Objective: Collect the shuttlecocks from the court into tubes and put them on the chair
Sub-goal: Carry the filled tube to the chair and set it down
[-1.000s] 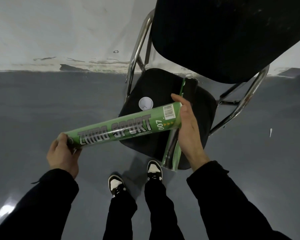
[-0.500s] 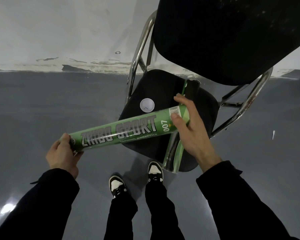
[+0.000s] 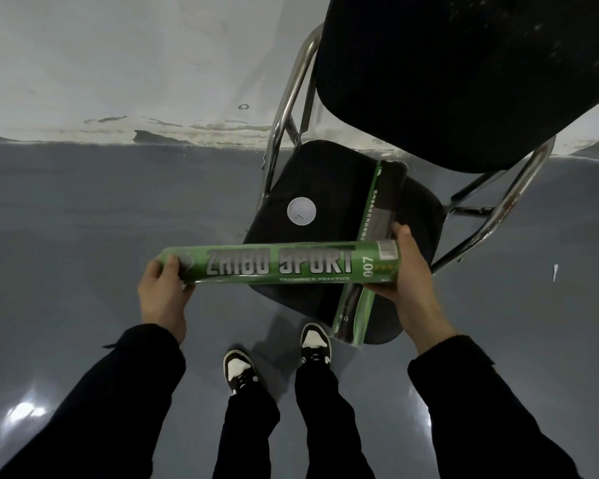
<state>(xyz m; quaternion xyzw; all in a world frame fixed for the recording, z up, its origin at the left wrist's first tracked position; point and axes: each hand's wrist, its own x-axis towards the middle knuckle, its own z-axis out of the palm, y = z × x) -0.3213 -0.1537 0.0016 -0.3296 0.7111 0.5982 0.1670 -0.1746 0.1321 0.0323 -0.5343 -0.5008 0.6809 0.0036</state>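
I hold a green shuttlecock tube [image 3: 277, 262] level in front of the black chair seat [image 3: 329, 188]. My left hand [image 3: 163, 292] grips its left end, fingers curled round it. At the right end my right hand [image 3: 408, 271] cups the tube, with the thumb underneath. A second green and black tube [image 3: 381, 216] lies on the seat, running from the back to the front edge and partly hidden behind the held tube. A white round cap [image 3: 301, 210] lies on the seat to its left. No shuttlecocks show.
The chair has a chrome frame [image 3: 284, 112] and a black backrest [image 3: 464, 74], standing against a white wall [image 3: 118, 63]. Grey glossy floor [image 3: 83, 219] spreads all around. My two shoes [image 3: 239, 369] stand just before the seat. A small white scrap [image 3: 554, 271] lies on the floor at right.
The held tube has swung from tilted, left end low, to level, and shifted right. My left hand rose and moved right with it; my right hand now wraps the right end.
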